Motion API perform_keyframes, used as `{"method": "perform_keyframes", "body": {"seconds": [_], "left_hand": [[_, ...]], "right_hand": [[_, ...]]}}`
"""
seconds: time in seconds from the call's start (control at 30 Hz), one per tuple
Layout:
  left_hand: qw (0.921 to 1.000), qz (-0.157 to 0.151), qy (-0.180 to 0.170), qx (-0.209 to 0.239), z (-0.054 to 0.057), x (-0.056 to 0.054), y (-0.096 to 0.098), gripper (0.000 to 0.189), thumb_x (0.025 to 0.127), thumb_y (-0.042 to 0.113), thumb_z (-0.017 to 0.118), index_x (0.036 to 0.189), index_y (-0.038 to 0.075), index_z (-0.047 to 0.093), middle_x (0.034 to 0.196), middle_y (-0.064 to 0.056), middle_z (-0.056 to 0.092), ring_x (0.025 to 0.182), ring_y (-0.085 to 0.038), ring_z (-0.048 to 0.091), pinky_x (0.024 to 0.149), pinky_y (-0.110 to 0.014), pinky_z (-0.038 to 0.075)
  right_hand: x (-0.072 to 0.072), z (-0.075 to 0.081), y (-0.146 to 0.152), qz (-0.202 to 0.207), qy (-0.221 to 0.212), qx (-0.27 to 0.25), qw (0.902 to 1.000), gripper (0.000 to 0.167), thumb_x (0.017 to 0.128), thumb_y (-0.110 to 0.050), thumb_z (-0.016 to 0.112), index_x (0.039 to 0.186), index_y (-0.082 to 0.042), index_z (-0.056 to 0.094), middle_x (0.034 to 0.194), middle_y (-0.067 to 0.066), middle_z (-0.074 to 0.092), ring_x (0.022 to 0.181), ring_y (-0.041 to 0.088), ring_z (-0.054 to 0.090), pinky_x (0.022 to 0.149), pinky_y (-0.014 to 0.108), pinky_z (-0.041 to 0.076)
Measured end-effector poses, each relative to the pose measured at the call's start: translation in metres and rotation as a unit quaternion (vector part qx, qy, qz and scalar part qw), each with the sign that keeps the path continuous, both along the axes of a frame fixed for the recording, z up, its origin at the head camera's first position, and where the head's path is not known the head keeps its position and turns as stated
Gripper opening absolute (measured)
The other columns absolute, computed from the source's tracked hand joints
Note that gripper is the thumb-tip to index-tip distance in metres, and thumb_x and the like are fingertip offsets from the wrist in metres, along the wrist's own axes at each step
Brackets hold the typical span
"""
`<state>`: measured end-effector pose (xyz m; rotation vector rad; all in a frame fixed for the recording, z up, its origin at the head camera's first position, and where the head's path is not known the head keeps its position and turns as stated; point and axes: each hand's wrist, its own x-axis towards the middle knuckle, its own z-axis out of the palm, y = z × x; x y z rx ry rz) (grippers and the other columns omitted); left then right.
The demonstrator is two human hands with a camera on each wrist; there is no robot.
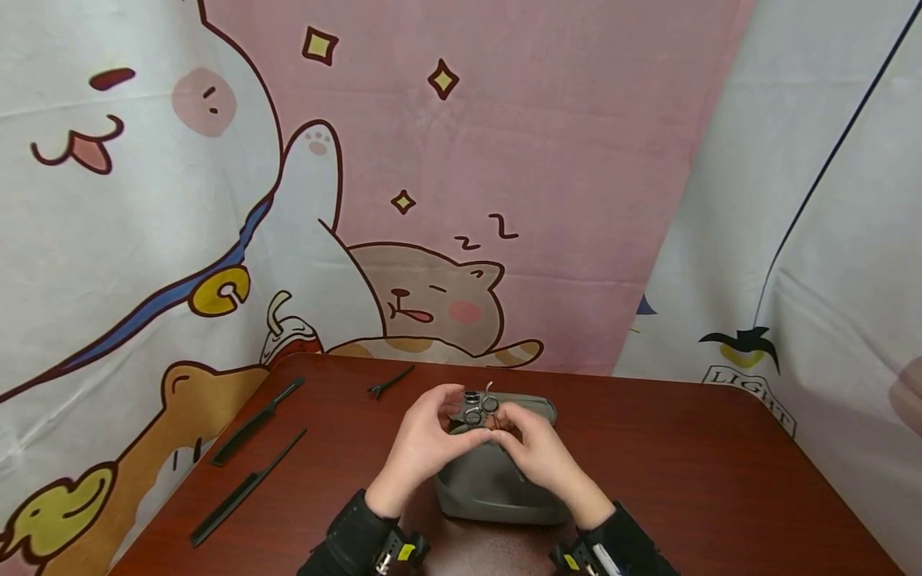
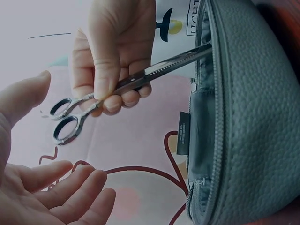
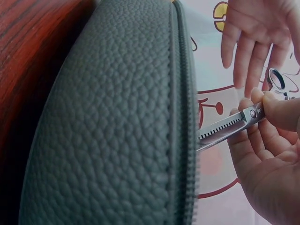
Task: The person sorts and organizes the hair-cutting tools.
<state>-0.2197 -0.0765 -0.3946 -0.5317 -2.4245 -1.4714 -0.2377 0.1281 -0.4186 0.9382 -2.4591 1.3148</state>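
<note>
A pair of thinning scissors with one toothed blade and two ring handles is pinched in my right hand near the pivot. The blades point at the unzipped mouth of a grey-green leather pouch, and their tips pass behind its zip edge in the left wrist view. My left hand is beside the ring handles with fingers spread and nothing held. In the right wrist view, the left hand hangs behind the handles. A label sticks out from the pouch's lining.
Two dark tail combs, the farther comb and the nearer comb, lie on the left of the brown table. A small dark slim item lies near the back edge. A printed cloth hangs behind the table.
</note>
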Motion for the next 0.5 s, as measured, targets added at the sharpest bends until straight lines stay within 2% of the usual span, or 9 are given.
{"method": "perform_keyframes", "body": {"seconds": [0.17,0.33,0.5], "left_hand": [[0.9996,0.001,0.024,-0.015,0.0009,0.003,0.0022,0.068,0.078,0.037,0.085,0.132,0.004,0.058,0.121,-0.013,0.062,0.108,-0.031,0.062,0.086,-0.042,0.052],[0.9991,-0.005,0.03,-0.028,0.0013,0.0048,0.0036,0.064,0.08,0.037,0.083,0.131,0.006,0.059,0.12,-0.01,0.063,0.105,-0.026,0.063,0.083,-0.039,0.053],[0.9989,-0.018,0.035,-0.027,0.0008,0.0062,0.0046,0.055,0.084,0.033,0.081,0.127,0.005,0.062,0.115,-0.01,0.064,0.102,-0.027,0.065,0.082,-0.036,0.054]], "right_hand": [[0.0012,0.0002,0.0,0.007,0.01,0.024,0.9996,0.008,0.096,-0.019,0.063,0.094,-0.013,0.06,0.089,-0.009,0.057,0.073,0.008,0.049,0.063,0.027,0.043],[0.0015,-0.0014,-0.0002,0.007,0.035,0.043,0.9984,0.008,0.095,-0.014,0.065,0.091,-0.016,0.058,0.086,-0.01,0.055,0.073,0.007,0.049,0.064,0.027,0.044],[0.003,-0.0016,0.0001,0.012,0.04,0.056,0.9976,0.009,0.094,-0.013,0.066,0.092,-0.017,0.058,0.086,-0.01,0.054,0.073,0.006,0.048,0.063,0.026,0.043]]}}
